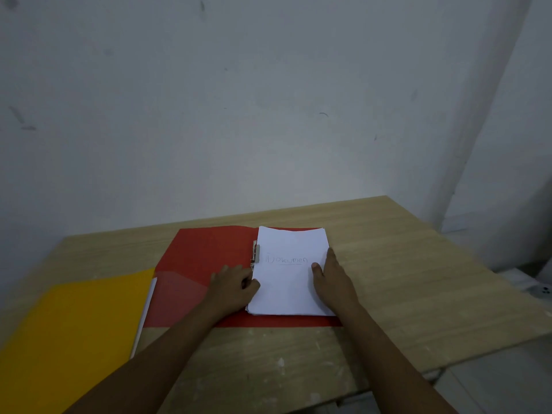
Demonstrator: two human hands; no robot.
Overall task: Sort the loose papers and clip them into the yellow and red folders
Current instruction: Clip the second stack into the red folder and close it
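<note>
Red folder [203, 258] lying open on the desk [403, 264], paper stack [286, 282] sitting on its right half beside the metal clip [254, 254]. Left hand [234, 286] is gripping the stack's left edge, fingers curled. Right hand [331, 279] is pressing flat on the right edge, fingers straight. Yellow folder [74, 324] lying near left, touching the red one.

folders: 2 — red [203, 255], yellow [74, 318] | paper stacks: 1 [286, 288] | clips: 1 [254, 254] | hands: 2 — left [233, 286], right [331, 279] | tables: 1 [403, 279]
</note>
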